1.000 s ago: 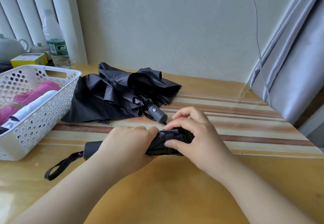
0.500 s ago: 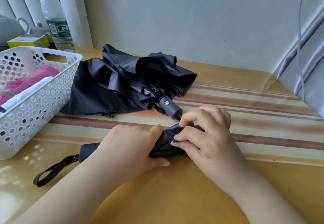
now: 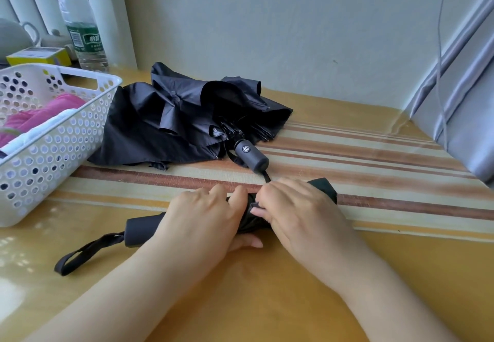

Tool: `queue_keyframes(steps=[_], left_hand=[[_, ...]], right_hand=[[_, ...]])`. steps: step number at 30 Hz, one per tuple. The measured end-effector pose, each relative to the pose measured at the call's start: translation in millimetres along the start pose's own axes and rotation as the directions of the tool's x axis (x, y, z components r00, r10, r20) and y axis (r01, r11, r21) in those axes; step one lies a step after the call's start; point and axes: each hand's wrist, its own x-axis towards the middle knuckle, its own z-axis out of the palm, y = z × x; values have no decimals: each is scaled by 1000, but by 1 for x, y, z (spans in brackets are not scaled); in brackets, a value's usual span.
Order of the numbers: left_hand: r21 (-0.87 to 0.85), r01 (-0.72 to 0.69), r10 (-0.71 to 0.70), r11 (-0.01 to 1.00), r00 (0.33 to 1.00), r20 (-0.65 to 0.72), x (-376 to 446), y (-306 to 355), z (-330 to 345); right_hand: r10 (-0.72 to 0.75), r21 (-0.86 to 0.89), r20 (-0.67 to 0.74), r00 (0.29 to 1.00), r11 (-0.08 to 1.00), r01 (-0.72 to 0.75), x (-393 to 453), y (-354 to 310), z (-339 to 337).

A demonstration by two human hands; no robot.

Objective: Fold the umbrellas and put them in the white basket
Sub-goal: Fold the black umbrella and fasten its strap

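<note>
A rolled black umbrella (image 3: 144, 230) lies across the table in front of me, its handle and wrist strap pointing left. My left hand (image 3: 203, 218) grips its middle, thumb underneath. My right hand (image 3: 296, 216) holds the canopy end and pinches a bit of fabric or strap at its top. Behind them a second black umbrella (image 3: 171, 119) lies collapsed and loose, its grey handle (image 3: 251, 155) pointing toward my hands. The white basket (image 3: 53, 151) stands at the left with a pink and a white folded umbrella inside.
A water bottle (image 3: 85, 39), a yellow box (image 3: 37, 56) and a teapot (image 3: 10, 36) stand behind the basket by the wall. A grey curtain (image 3: 465, 117) hangs at the right edge. The table (image 3: 374, 159) carries a striped runner.
My right hand has slid along the canopy and now pinches the fabric at its top; more of the canopy tip shows at the right. My left hand keeps its grip.
</note>
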Motion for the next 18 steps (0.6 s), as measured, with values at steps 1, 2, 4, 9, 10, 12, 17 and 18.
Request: queue_keyframes(steps=[1, 2, 4, 9, 10, 12, 17, 18], left_hand=[[-11, 5, -5, 1000, 1000, 0, -1, 0, 0], [-27, 12, -12, 1000, 1000, 9, -2, 0, -1], [-87, 32, -30, 996, 999, 17, -5, -1, -4], [-272, 36, -44, 962, 999, -27, -7, -4, -13], [-323, 7, -22, 946, 999, -44, -6, -7, -11], [-441, -57, 26, 896, 997, -75, -4, -13, -9], [-497, -105, 72, 861, 994, -85, -3, -14, -7], [-484, -110, 75, 868, 993, -92, -3, -13, -6]], right_hand=[[30, 61, 1, 1000, 998, -30, -2, 0, 1], [68, 125, 6, 998, 990, -68, -4, 0, 1], [122, 186, 11, 993, 975, -122, -6, -1, 0], [104, 136, 22, 994, 985, -106, -10, -1, -3], [116, 146, 30, 993, 982, -120, -10, -1, -4], [163, 188, 51, 985, 967, -170, -9, 1, -8], [248, 346, 223, 943, 884, -315, -6, 4, -21], [220, 325, 250, 943, 898, -296, -6, 3, -24]])
